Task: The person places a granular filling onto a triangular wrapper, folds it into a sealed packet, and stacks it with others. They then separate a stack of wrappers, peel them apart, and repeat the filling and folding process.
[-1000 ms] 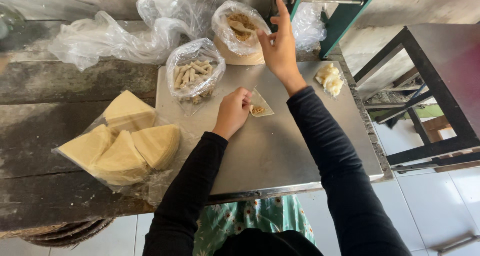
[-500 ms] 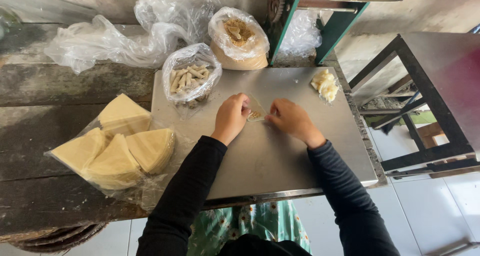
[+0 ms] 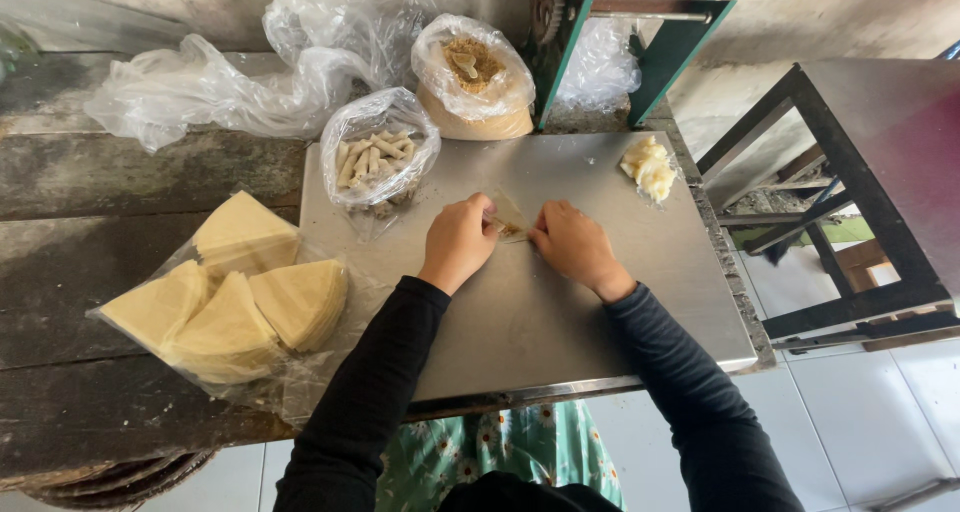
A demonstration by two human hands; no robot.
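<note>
Both hands' grip pinching small filled wrapper (image 3: 508,219), left hand (image 3: 458,240), right hand (image 3: 572,244), steel tray (image 3: 560,322)

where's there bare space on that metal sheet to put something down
The metal sheet is bare along its near edge, below both forearms, and at its right side below the pale dough lump. A smaller bare strip lies between that lump and the right hand. It is crowded at the far left by the bag of rolls, and at the middle, where the left hand and right hand hold the wrapper.
</note>
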